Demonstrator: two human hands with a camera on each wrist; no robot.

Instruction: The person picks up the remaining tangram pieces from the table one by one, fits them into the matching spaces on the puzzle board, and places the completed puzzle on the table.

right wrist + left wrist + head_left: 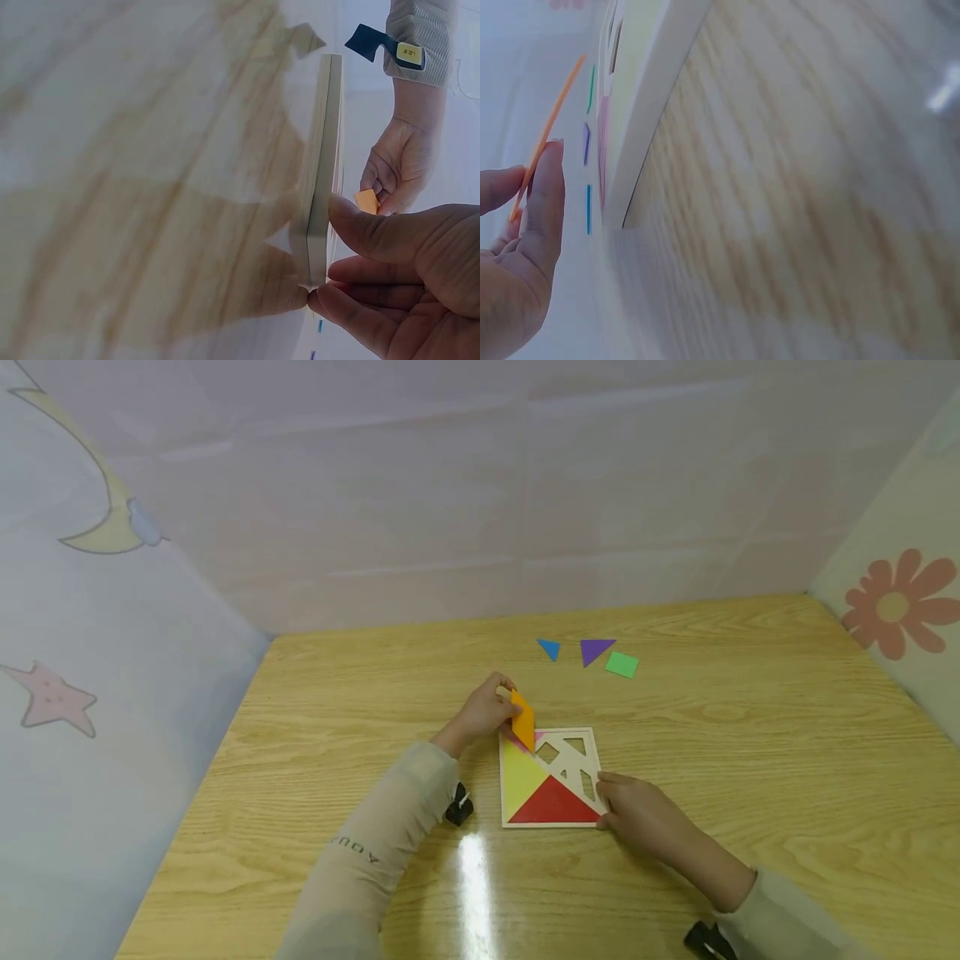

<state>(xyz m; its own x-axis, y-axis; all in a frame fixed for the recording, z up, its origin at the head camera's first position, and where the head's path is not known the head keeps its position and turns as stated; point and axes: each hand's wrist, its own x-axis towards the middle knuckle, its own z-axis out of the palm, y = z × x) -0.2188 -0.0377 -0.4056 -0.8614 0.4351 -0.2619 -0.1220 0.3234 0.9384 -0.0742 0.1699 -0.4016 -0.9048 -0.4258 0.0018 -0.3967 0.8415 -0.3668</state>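
An orange parallelogram tangram piece is pinched between the thumb and fingers of my left hand, tilted up over the far left corner of the wooden tangram tray. Seen edge-on in the left wrist view, the orange piece stands apart from the tray. My right hand grips the tray's near right corner, thumb on one side and fingers on the other. A yellow triangle and a red triangle lie in the tray. A pink piece shows partly behind the orange one.
Beyond the tray on the wooden table lie a blue triangle, a purple triangle and a green piece. Cut-out openings show in the tray's right half. Walls with printed pictures border the table at the back and sides.
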